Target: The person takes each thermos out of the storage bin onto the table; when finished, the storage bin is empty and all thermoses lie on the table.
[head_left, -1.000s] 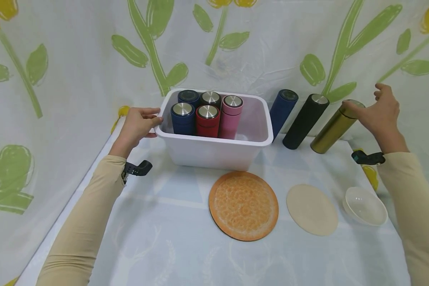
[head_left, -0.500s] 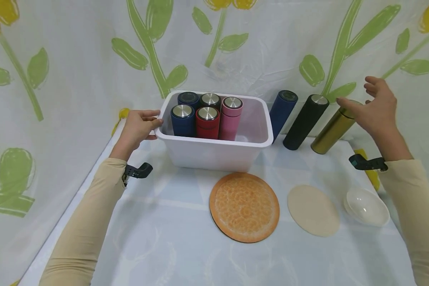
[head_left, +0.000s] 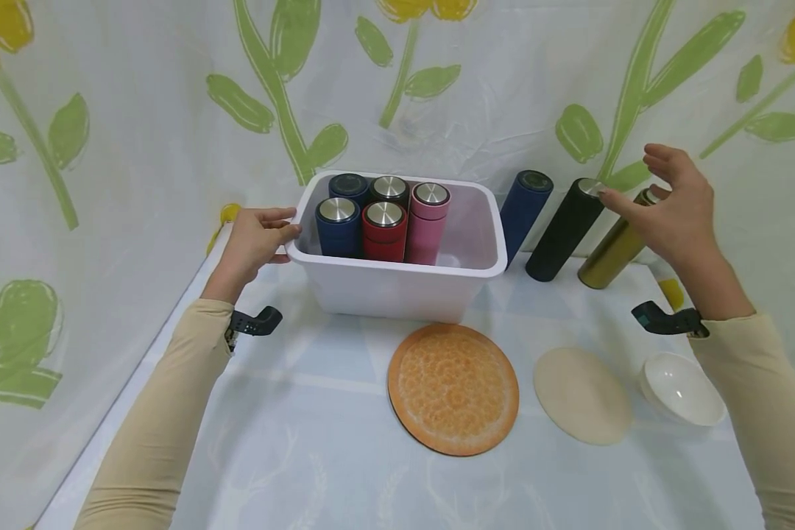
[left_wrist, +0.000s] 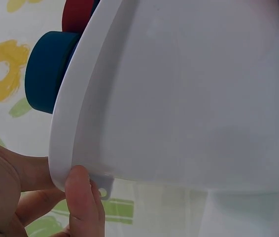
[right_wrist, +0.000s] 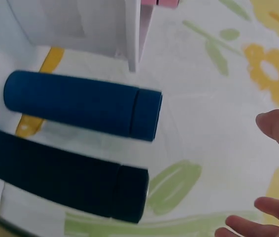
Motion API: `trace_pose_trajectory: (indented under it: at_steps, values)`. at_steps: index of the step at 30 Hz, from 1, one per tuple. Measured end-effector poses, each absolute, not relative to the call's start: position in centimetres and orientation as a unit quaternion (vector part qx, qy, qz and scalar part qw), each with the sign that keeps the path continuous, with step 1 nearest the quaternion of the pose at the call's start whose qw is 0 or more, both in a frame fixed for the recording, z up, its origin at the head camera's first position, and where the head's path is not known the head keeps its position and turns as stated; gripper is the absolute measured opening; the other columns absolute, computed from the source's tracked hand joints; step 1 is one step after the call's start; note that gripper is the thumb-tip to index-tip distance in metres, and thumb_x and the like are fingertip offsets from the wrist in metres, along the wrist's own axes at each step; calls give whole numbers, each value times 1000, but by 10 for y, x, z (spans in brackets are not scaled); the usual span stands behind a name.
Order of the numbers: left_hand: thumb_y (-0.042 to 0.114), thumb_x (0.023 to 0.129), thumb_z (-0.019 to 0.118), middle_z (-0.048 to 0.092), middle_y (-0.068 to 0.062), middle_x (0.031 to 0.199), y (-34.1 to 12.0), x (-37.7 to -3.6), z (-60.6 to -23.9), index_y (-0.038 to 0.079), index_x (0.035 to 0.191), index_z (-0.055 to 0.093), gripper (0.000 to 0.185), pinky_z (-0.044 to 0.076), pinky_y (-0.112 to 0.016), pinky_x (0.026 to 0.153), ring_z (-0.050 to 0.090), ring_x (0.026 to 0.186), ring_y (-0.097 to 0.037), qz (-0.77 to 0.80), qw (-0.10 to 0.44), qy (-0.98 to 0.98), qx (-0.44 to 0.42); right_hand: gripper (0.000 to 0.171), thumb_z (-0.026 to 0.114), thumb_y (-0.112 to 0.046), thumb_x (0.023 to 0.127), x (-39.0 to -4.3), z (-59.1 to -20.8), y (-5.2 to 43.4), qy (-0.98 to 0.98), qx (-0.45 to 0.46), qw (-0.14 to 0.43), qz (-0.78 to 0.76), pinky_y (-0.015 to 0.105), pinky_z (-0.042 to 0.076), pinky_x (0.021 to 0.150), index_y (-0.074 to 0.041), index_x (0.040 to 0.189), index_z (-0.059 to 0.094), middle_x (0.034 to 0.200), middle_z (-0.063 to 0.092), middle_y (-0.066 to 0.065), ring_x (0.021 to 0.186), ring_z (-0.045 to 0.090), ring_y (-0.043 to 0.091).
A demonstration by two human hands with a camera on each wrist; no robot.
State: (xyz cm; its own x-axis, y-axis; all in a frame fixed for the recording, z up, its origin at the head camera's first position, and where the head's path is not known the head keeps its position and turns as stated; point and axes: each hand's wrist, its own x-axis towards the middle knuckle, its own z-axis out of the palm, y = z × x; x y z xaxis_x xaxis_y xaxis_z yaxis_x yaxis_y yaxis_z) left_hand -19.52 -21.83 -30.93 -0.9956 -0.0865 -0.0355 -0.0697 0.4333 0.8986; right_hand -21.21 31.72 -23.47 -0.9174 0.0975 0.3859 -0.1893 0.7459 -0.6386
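Note:
My left hand [head_left: 255, 239] grips the left rim of a white plastic tub [head_left: 397, 291]; in the left wrist view the thumb and fingers [left_wrist: 83, 197] pinch its corner. Inside the tub stand several thermos flasks: a blue one [head_left: 338, 228], a red one [head_left: 385, 232], a pink one [head_left: 427, 228], plus a dark blue and a black one behind. My right hand [head_left: 679, 210] hovers with spread fingers by the tops of a black thermos [head_left: 565, 232] and a gold thermos [head_left: 609, 254], partly covering the gold one. The right wrist view shows its fingers holding nothing.
A blue thermos [head_left: 525, 210] stands just right of the tub. In front lie a round orange patterned mat [head_left: 453, 390] and a beige disc [head_left: 581, 396]. A white bowl [head_left: 681, 390] sits near the table's right edge. Flowered white sheeting [head_left: 490, 88] hangs behind.
My right hand has moved left, from the gold thermos's top toward the black thermos. The left hand keeps its hold on the tub's rim, and the flasks stay where they were.

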Motion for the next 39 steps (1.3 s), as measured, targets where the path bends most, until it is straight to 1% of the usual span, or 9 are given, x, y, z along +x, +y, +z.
trace_pose_trajectory:
  at_steps: [4, 7, 14, 19, 25, 31, 34, 39]
  values:
    - [16, 101, 60, 55, -22, 135, -219, -196, -311, 7, 148, 50, 48, 61, -29, 71, 61, 112, -34, -526, 9, -849, 40, 74, 73, -33, 89, -208, -239, 304, -906, 51, 209, 365, 31, 32, 116, -21, 153, 38, 157, 38, -1, 144, 34, 13]
    - [16, 101, 61, 55, -23, 134, -221, -192, -313, 7, 148, 50, 49, 61, -28, 70, 61, 111, -35, -525, 6, -850, 47, 73, 75, -32, 89, -205, -245, 294, -903, 66, 209, 369, 33, 34, 115, -20, 152, 40, 155, 41, 0, 142, 37, 14]
    - [16, 100, 62, 54, -23, 132, -224, -181, -322, 6, 147, 50, 49, 61, -28, 70, 60, 112, -35, -530, 2, -846, 61, 72, 79, -24, 86, -202, -259, 267, -893, 115, 211, 380, 33, 41, 110, -12, 148, 46, 149, 49, 5, 138, 44, 16]
    - [15, 100, 62, 55, -22, 129, -223, -182, -324, 7, 146, 51, 48, 60, -27, 68, 61, 111, -35, -534, 13, -843, 56, 69, 81, -22, 84, -202, -263, 247, -884, 146, 208, 393, 34, 43, 108, -12, 145, 50, 145, 52, 4, 134, 47, 16]
    - [16, 100, 63, 56, -21, 129, -219, -189, -319, 9, 146, 52, 48, 60, -27, 68, 61, 110, -34, -533, 16, -844, 53, 70, 80, -24, 85, -209, -266, 231, -878, 167, 190, 407, 38, 44, 108, -14, 146, 49, 146, 51, 4, 135, 47, 20]
    - [18, 100, 63, 55, -21, 132, -217, -196, -313, 10, 146, 52, 48, 60, -27, 67, 61, 111, -34, -530, 19, -846, 56, 72, 80, -30, 86, -218, -266, 211, -883, 172, 170, 401, 43, 45, 106, -14, 148, 47, 148, 49, 4, 135, 47, 19]
    - [19, 100, 63, 53, -21, 134, -216, -199, -312, 11, 147, 51, 49, 60, -27, 68, 61, 112, -34, -527, 10, -848, 57, 73, 80, -29, 85, -221, -268, 201, -883, 182, 155, 403, 46, 45, 107, -12, 147, 46, 148, 49, 4, 135, 47, 20]
    - [19, 100, 63, 53, -20, 133, -219, -200, -314, 10, 147, 51, 50, 60, -25, 67, 60, 112, -32, -534, 13, -844, 47, 75, 81, -30, 84, -229, -271, 185, -881, 202, 131, 406, 46, 46, 106, -12, 147, 46, 146, 50, 6, 133, 48, 23]
